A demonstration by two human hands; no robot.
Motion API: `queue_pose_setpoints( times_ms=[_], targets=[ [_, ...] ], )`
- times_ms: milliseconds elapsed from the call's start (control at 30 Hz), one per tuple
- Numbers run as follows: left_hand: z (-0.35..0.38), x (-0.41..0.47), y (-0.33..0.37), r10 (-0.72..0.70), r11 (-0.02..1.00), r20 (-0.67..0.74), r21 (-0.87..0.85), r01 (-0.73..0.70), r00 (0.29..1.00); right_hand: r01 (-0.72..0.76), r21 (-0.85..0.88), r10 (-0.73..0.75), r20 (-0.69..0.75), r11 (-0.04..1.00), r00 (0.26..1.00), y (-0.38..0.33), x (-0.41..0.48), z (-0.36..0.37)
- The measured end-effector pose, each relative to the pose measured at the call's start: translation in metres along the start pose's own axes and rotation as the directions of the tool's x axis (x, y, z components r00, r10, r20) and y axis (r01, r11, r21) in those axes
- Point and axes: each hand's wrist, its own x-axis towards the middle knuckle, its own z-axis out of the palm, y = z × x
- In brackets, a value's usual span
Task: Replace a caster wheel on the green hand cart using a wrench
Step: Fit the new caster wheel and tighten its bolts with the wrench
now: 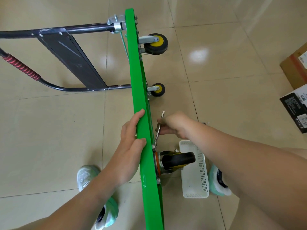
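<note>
The green hand cart [137,90] stands on its edge on the tiled floor, wheels pointing right. My left hand [131,138] rests on the deck's upper edge, fingers laid over it. My right hand [174,125] grips a silver wrench [159,127], whose lower end sits at the mounting plate of the nearest caster wheel [177,159], a black wheel in a metal fork. Two yellow-hubbed caster wheels [156,44] [158,90] stick out farther along the deck.
The cart's black folding handle [69,52] with a red grip lies flat to the left. A white plastic basket [194,171] sits just right of the near caster. Cardboard boxes [295,97] stand at the right edge. My feet are below the cart.
</note>
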Motion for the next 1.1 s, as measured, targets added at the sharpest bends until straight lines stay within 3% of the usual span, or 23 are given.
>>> queue_pose_setpoints(
  times_ms=[100,233,400,833,1100],
  targets=[
    [0.000,-0.001,-0.001,-0.003,1.000,-0.002,0.000,0.003,1.000,0.212,-0.003,-0.212,-0.039,0.977,0.977,-0.019,-0.011,-0.006],
    [0.002,0.000,-0.007,-0.006,1.000,-0.001,0.004,0.006,1.000,0.482,-0.100,-0.481,0.040,0.870,0.876,-0.026,-0.038,-0.004],
    [0.000,0.002,-0.019,0.026,0.999,0.020,0.040,-0.027,0.999,0.640,-0.102,-0.621,0.168,0.762,0.766,-0.013,-0.063,0.002],
    [0.000,0.005,-0.025,0.059,0.998,0.044,0.007,-0.059,0.997,0.649,-0.040,-0.616,0.274,0.760,0.738,-0.003,-0.066,0.003],
    [-0.002,0.009,-0.037,0.071,0.997,0.026,-0.004,-0.071,0.997,0.549,-0.019,-0.538,0.174,0.836,0.825,-0.001,-0.051,0.001]
  ],
)
